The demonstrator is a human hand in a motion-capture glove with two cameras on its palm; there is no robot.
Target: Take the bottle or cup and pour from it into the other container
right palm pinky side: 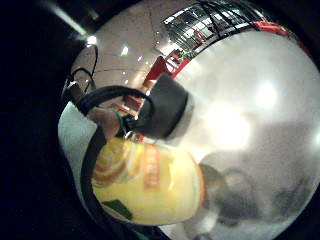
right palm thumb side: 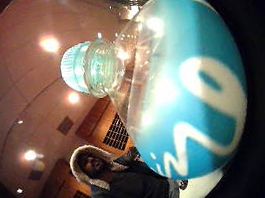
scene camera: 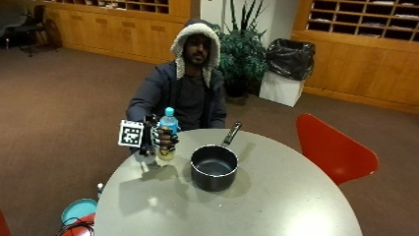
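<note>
— Gripping the clear plastic bottle (scene camera: 167, 135) with its blue label and cap, our gloved right hand (scene camera: 164, 138) curls round it.

— We see it upright above the round grey worktop (scene camera: 282, 196), just beside the dark saucepan (scene camera: 214, 167).

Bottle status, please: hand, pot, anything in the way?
Right hand grips bottle, upright, cap on. Pot beside it on table, apart. Nothing between them.

Red chair (scene camera: 334, 147), potted plant (scene camera: 243, 54), bagged bin (scene camera: 286, 71).
</note>
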